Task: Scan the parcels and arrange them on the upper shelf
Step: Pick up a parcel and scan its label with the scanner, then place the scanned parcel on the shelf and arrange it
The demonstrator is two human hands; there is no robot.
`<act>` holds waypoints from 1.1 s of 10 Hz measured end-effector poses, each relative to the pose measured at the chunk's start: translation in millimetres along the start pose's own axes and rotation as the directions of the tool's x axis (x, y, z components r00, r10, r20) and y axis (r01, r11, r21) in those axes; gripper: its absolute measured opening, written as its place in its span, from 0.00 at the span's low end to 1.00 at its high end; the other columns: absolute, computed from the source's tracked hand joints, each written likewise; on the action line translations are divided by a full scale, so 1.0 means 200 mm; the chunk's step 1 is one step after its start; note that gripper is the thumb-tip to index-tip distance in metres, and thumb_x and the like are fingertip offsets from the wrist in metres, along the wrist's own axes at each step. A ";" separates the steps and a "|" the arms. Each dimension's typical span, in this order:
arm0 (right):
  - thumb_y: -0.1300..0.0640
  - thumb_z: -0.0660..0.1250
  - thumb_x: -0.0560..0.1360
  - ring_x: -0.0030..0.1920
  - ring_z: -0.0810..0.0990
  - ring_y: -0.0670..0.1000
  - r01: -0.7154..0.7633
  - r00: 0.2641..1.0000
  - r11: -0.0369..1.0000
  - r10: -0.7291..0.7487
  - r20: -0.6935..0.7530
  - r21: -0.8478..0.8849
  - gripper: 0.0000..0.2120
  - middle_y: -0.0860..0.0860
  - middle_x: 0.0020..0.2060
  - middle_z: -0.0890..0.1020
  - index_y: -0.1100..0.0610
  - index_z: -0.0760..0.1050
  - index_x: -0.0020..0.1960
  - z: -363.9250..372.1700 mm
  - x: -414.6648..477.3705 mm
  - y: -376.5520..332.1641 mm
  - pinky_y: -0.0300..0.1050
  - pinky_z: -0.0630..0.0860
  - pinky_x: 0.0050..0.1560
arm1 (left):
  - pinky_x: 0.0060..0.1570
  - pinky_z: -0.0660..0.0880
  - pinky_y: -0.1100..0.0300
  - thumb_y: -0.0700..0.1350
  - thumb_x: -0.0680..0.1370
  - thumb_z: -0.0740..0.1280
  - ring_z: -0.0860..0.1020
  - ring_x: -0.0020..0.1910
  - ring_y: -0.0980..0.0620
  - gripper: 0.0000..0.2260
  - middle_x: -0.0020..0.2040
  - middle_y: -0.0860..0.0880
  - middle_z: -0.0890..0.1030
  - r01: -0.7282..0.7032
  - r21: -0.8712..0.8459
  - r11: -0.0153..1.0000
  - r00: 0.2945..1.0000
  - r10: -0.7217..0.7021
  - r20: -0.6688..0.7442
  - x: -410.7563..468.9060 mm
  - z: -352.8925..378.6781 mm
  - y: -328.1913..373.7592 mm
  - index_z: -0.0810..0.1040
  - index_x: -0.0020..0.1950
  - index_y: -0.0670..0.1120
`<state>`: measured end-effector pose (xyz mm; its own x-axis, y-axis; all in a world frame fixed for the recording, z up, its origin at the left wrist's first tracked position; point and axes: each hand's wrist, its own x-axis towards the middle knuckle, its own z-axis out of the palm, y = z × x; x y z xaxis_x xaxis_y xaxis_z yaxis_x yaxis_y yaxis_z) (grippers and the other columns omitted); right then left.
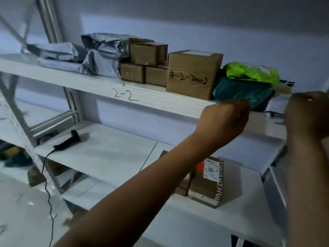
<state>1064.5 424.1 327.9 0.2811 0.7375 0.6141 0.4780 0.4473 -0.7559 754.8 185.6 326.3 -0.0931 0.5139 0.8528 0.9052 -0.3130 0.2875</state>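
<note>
A plain wall, dimly lit and bluish, backs white metal shelving over pale floor.

parcels on upper shelf, scanner on shelf below

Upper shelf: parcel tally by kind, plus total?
cardboard boxes: 4
grey or silver bags: 2 (the left pile may be two bags)
green bag: 1
teal bag: 1
Total: 8 clearly visible
</note>
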 end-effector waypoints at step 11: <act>0.56 0.62 0.79 0.48 0.83 0.51 -0.601 0.618 0.783 0.584 0.527 -0.163 0.08 0.48 0.47 0.84 0.51 0.80 0.50 1.32 -1.97 0.02 0.44 0.75 0.41 | 0.36 0.81 0.57 0.34 0.76 0.64 0.85 0.45 0.42 0.11 0.52 0.43 0.86 0.931 0.007 0.365 0.286 -0.740 0.609 -0.94 0.54 -1.08 0.83 0.51 0.46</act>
<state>735.2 269.0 23.5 0.0143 0.9833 -0.1813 0.3410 -0.1752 -0.9236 620.7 243.0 56.7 -0.4440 0.8649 -0.2343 0.2468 0.3694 0.8959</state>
